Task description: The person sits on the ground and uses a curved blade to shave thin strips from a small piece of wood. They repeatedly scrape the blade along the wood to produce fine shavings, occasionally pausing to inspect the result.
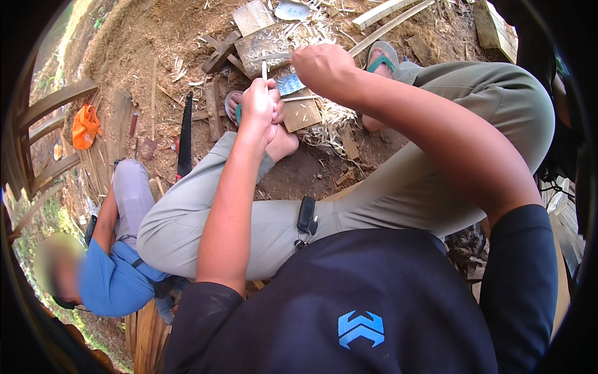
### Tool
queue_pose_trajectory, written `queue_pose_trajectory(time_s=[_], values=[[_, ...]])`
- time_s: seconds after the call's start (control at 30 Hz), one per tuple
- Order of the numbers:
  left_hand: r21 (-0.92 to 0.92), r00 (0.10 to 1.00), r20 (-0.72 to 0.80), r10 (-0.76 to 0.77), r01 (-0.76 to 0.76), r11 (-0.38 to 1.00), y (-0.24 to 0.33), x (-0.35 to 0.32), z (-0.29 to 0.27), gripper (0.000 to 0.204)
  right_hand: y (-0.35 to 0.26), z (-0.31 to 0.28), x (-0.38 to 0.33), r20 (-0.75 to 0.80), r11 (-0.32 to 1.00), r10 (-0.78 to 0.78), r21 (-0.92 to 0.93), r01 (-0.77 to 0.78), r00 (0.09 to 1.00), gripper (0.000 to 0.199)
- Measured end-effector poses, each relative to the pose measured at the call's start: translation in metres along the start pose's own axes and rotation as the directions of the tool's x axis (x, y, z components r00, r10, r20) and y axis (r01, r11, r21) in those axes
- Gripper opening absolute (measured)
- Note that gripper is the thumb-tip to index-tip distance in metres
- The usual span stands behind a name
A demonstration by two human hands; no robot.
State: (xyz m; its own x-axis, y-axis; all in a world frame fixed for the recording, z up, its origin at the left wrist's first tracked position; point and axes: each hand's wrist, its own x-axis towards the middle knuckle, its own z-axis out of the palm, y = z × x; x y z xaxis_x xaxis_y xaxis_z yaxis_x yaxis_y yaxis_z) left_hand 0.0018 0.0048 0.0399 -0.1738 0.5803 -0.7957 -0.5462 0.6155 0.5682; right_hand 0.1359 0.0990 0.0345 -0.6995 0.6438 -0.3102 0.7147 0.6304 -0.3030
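Note:
My left hand (260,106) is closed around a thin, pale wooden stick (264,67), which points up and away from me. My right hand (325,64) makes a fist at the end of a knife, its handle hidden inside the fingers. The narrow grey knife blade (274,56) reaches left from that fist and crosses the stick near its upper end. Under both hands lie wooden boards (301,114) strewn with curled shavings (330,118). A blue patterned piece (288,85) shows between the hands, partly covered.
A black saw blade (185,137) lies to the left, past an upright wood offcut (213,111). Farther left is an orange bag (86,126). Another person in a blue shirt (115,280) sits at lower left. Long wood strips (389,28) and a thick beam (495,31) lie at upper right.

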Motion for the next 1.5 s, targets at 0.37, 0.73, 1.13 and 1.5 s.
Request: queue_pose_trajectory(time_s=[0.37,0.73,1.13,1.5], values=[[0.028,1.0,-0.022,-0.007,0.007,1.0,0.005,-0.004,0.002,0.014,-0.029,-0.059,-0.046,0.121,0.998,-0.015,-0.06,0.023,0.993,0.013],[0.082,0.998,-0.05,0.023,-0.019,0.996,0.0,-0.001,0.004,0.013,-0.044,-0.032,-0.033,0.06,0.969,0.087,-0.237,-0.071,0.994,0.008],[-0.022,1.0,-0.006,-0.026,0.025,0.999,0.0,0.006,-0.006,0.015,-0.033,-0.057,-0.039,0.213,0.999,-0.014,-0.032,0.022,0.977,0.012],[-0.019,1.0,0.024,-0.002,0.002,1.0,-0.005,0.01,-0.01,0.018,-0.051,-0.039,-0.047,0.094,0.986,0.085,-0.15,-0.07,0.992,0.012]])
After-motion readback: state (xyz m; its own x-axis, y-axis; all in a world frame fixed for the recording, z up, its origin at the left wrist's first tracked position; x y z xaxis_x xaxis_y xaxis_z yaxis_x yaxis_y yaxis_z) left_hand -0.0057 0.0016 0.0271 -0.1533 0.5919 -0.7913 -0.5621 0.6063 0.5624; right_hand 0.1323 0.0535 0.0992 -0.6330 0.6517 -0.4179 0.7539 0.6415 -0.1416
